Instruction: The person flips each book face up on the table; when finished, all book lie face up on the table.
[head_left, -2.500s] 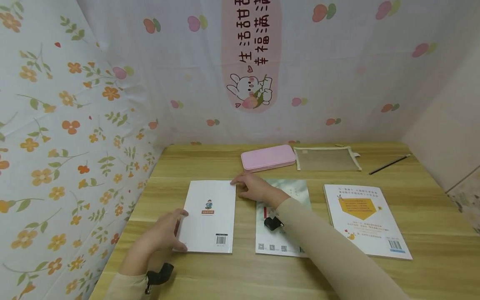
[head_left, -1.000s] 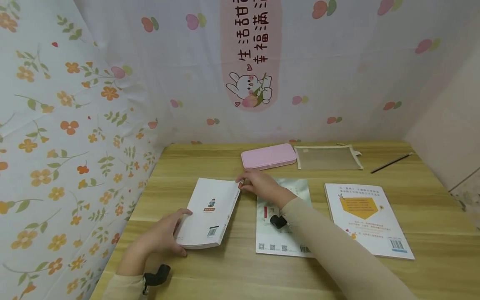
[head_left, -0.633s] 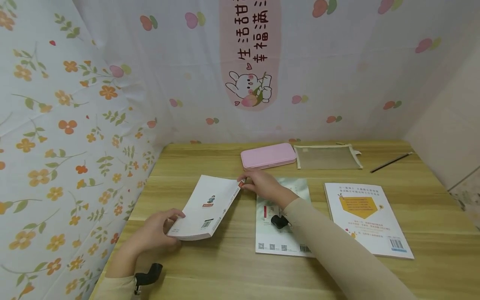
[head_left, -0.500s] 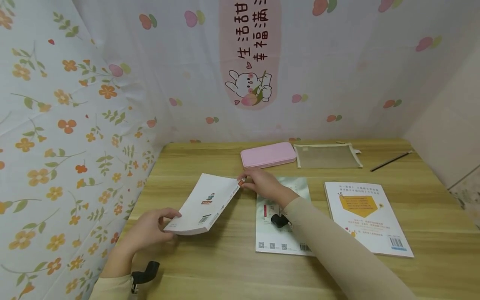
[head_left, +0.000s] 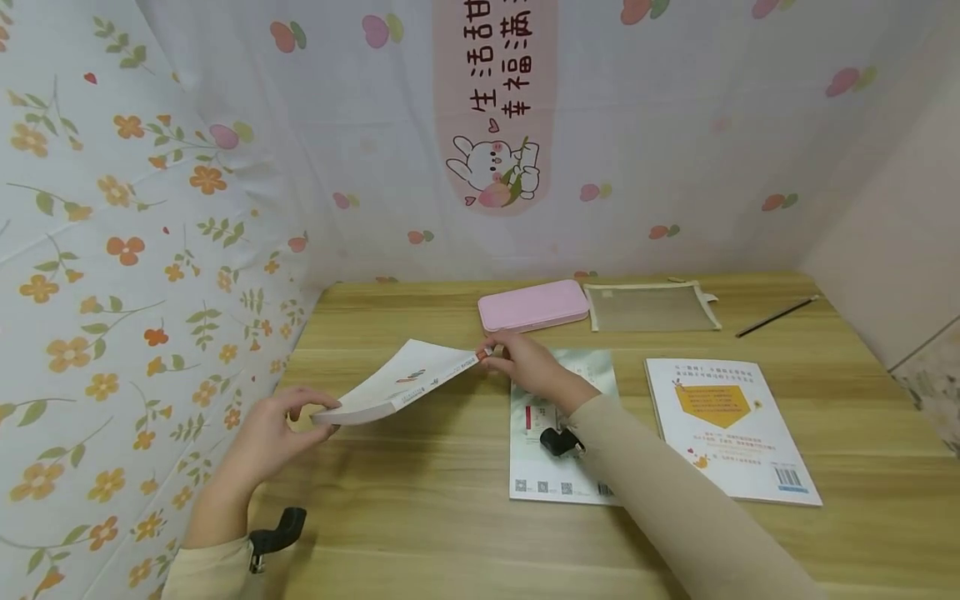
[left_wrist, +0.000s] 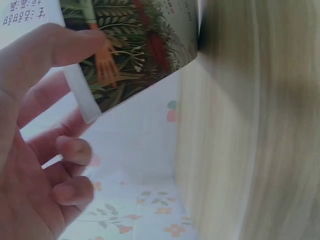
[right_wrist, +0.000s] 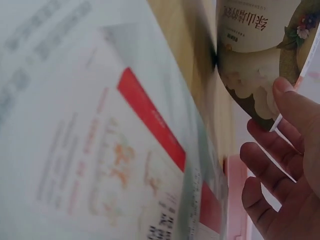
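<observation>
A white paperback book is held tilted above the left part of the table, its near edge raised. My left hand pinches its near left corner, with the thumb on the printed front cover in the left wrist view. My right hand pinches the far right corner by the spine; its thumb lies on the cover in the right wrist view. The pale back cover faces up and the illustrated front faces down. Under my right forearm lies a green-and-white book, partly hidden.
Right of it on the wooden table lies a white book with an orange panel. Along the back are a pink pencil case, a mesh zip pouch and a thin dark pencil. Floral cloth borders the left side.
The book has gone from flat on the table to tilted, its near edge rising. My left hand has moved up and left with its corner. The right hand stays at the far corner.
</observation>
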